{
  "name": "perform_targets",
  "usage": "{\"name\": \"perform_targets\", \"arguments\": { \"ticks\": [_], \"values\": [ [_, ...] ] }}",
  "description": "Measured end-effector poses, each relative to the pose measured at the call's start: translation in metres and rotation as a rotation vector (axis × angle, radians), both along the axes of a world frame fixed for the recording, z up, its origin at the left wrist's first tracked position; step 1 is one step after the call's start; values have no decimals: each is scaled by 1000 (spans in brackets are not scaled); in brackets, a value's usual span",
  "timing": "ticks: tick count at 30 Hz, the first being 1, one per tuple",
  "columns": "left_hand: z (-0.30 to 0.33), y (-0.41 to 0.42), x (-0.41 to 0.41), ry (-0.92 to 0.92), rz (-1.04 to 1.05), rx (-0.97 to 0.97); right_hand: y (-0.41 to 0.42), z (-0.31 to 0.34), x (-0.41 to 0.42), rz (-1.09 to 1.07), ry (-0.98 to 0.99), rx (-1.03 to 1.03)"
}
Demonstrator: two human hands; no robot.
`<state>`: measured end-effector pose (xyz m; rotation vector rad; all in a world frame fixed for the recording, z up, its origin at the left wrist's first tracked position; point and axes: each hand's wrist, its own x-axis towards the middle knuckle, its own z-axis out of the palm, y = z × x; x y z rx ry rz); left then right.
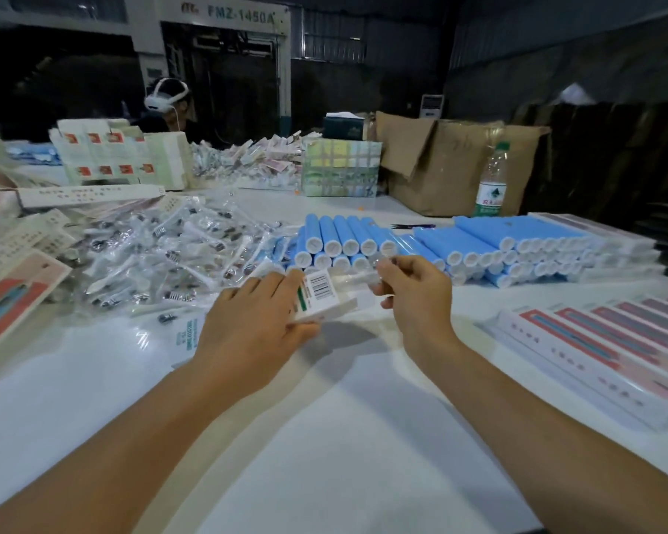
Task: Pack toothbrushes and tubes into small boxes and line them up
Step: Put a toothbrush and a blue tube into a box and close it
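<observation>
My left hand (255, 321) grips a small white box (323, 296) with a barcode and a green mark, holding it just above the white table (324, 437). My right hand (413, 291) pinches a toothbrush in a clear wrapper (357, 279), whose other end lies at the box's open end. Behind my hands lie stacks of blue tubes (344, 240) with white caps. A heap of wrapped toothbrushes (162, 260) spreads over the table to the left. Filled boxes (610, 344) with red and pink fronts lie side by side at the right.
Flat unfolded boxes (12, 298) lie at the left edge. More blue tubes (517, 248) are stacked at the right. A water bottle (492, 183) and an open cardboard carton (452, 167) stand at the back. Another person (168, 106) wearing a head camera sits beyond the far packs.
</observation>
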<state>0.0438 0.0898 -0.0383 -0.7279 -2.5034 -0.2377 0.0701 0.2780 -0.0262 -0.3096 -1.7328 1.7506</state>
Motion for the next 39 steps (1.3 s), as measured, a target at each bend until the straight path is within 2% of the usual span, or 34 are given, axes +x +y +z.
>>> {"name": "perform_targets", "arguments": {
  "ticks": [5,8,13,17,22,25,29,31,35,37,39],
  "values": [
    [-2,8,8,-11,-62,-5,-10,-6,6,25,-43,170],
    [-1,8,8,-8,-60,2,-15,-4,10,-41,15,264],
    [-3,7,5,3,-38,-10,-13,-4,9,-136,118,539],
    [-4,4,2,-15,-17,-12,-10,-9,8,-213,260,854],
    [-4,2,2,-36,-13,-15,-1,-12,0,-433,552,1422],
    [-4,0,4,-50,-16,-8,5,-11,-2,-507,619,1589],
    [-2,1,6,-50,-37,-12,6,-8,-1,-529,685,1703],
    [0,0,6,-46,-53,-23,3,-6,1,-422,644,1668],
    [-1,-1,7,-67,-93,-45,-2,-5,12,239,155,1158],
    [-2,-1,5,-71,-92,-23,-2,-3,15,305,99,953],
    [-3,-1,4,-79,-86,-6,-2,5,14,221,126,697]
  ]
}}
